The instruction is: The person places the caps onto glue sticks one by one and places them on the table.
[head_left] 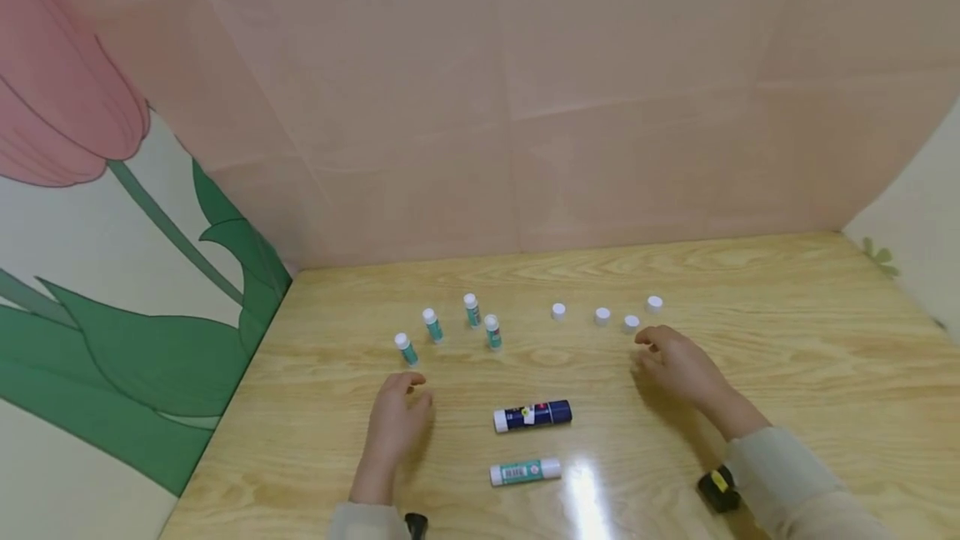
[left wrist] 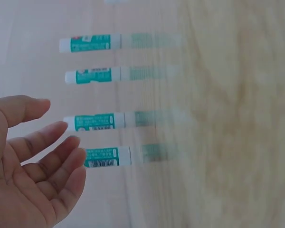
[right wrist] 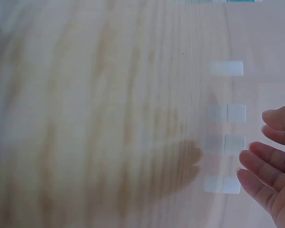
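Four small teal glue sticks with white tops stand upright, among them the leftmost stick [head_left: 407, 349] and the rightmost stick [head_left: 492, 332]. My left hand [head_left: 395, 419] hovers just in front of the leftmost one, holding nothing; the left wrist view shows this hand [left wrist: 42, 166] with relaxed, spread fingers beside the row of sticks [left wrist: 99, 120]. Several white caps sit to the right, one cap [head_left: 632, 323] close to the fingertips of my right hand [head_left: 682, 369]. In the right wrist view, that hand [right wrist: 270, 171] is relaxed and empty beside the caps [right wrist: 234, 144].
A dark blue glue stick [head_left: 534, 416] and a larger teal and white one [head_left: 525, 472] lie on their sides between my hands on the wooden table [head_left: 465, 386]. A pink sheet [head_left: 517, 107] hangs behind the table, and a flower-patterned sheet [head_left: 150, 290] is on the left.
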The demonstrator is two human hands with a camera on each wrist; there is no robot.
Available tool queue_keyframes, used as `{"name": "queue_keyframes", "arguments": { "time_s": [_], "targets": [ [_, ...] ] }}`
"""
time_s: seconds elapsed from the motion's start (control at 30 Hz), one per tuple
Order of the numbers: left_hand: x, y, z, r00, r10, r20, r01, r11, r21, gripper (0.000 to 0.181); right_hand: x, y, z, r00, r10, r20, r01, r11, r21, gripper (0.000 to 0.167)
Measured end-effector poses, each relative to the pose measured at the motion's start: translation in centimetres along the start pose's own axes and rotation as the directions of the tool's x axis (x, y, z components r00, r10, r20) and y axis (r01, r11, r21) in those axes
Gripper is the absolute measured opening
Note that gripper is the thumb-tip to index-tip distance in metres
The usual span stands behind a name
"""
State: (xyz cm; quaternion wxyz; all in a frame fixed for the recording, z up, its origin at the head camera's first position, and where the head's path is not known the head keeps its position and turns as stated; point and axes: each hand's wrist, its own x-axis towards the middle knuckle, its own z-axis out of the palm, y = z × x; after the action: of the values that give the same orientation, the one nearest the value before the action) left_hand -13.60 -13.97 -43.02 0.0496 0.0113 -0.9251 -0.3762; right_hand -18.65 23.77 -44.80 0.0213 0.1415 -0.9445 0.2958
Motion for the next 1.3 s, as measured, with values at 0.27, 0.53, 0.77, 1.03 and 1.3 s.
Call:
{"name": "queue_keyframes", "arguments": {
  "time_s": [0.27,0.53,0.77,1.03,1.3],
  "targets": [
    [0.7,-0.6,-0.4,0.997,-0.041,-0.070,0.040,0.999,-0.024,0.026,0.5,0.3,0.2,0.999,-0.029,-0.017,0.028,0.999,-0.035,0.023],
    [1.3,-1.0,-0.8,0.993,-0.108,-0.052,0.107,0.994,-0.024,0.026,0.6,0.7,0.2,0.999,-0.034,-0.030,0.032,0.997,-0.065,0.023],
    [2.1,-1.1,-0.9,0.988,-0.141,-0.055,0.139,0.990,-0.038,0.030,0.8,0.6,0.1,1.000,-0.005,-0.026,0.003,0.998,-0.060,0.025],
    [2.6,-1.4,-0.9,0.977,-0.205,-0.054,0.200,0.976,-0.085,0.031,0.9,0.7,0.1,0.999,0.041,-0.008,-0.041,0.998,-0.044,0.032],
    [3.4,-1.4,-0.8,0.978,-0.202,-0.043,0.197,0.974,-0.111,0.032,1.6,1.1,0.0,0.999,0.034,-0.012,-0.035,0.999,-0.028,0.039]
  ]
}}
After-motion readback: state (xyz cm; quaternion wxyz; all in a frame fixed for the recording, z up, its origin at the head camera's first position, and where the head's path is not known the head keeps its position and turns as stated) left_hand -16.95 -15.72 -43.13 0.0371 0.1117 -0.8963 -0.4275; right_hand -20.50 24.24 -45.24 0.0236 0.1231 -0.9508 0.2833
